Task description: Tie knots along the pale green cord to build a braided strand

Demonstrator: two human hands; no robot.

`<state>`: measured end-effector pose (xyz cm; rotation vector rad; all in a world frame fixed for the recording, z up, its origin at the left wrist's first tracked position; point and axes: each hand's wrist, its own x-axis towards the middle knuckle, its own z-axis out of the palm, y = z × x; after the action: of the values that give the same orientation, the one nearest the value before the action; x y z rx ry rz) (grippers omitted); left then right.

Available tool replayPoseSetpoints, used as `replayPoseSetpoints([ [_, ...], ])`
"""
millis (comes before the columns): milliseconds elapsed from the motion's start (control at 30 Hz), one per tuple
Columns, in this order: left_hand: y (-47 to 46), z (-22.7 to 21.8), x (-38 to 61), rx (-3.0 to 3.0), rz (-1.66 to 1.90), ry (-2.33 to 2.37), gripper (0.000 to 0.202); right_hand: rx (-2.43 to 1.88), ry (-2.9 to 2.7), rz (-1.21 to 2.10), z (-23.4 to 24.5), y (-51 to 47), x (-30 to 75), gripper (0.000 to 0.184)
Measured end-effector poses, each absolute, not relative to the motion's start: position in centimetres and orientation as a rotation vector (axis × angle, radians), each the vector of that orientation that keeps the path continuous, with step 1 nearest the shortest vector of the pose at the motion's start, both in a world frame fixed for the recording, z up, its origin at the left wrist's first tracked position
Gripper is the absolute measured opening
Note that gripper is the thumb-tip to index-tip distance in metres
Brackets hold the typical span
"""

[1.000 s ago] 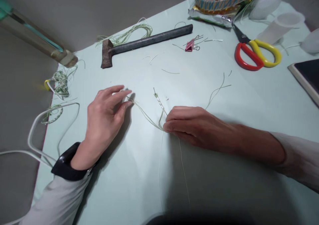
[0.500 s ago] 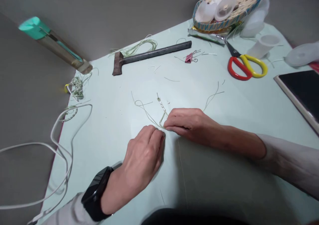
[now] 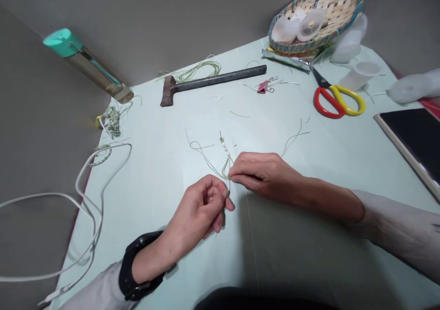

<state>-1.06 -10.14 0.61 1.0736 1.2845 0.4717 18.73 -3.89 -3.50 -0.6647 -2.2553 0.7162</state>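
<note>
A short braided green-and-white cord [image 3: 225, 148] lies on the pale tabletop, its loose green strands [image 3: 206, 160] fanning out below and to the left. My right hand [image 3: 263, 171] is closed, thumb and forefinger pinching these strands just below the braid. My left hand [image 3: 206, 204] is turned partly palm up to the lower left, fingers curled. A thin dark thread [image 3: 229, 185] runs from the right fingertips down to the left thumb and forefinger, which are pressed together on it. More strand ends [image 3: 295, 136] come out beyond my right hand.
A hammer [image 3: 220, 78] lies at the back, near a coil of green cord [image 3: 202, 68]. To the right are a pink binder clip [image 3: 263, 87], scissors [image 3: 338, 100], a phone [image 3: 409, 136] and a woven basket [image 3: 343, 8] of plastic spools. White cables [image 3: 99, 200] loop along the left edge.
My left hand has rolled from palm down to partly palm up, drawing a thread downward between its fingertips. My right hand keeps its pinch. The whole view has shifted slightly.
</note>
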Motion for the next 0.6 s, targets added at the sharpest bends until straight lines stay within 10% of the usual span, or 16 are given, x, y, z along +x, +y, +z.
replayPoseSetpoints([
  [600, -9.83, 0.56, -1.31, 1.426, 0.425, 1.361, 0.029, -0.533, -2.500, 0.573, -4.03, -3.85, 19.55, 0.028],
])
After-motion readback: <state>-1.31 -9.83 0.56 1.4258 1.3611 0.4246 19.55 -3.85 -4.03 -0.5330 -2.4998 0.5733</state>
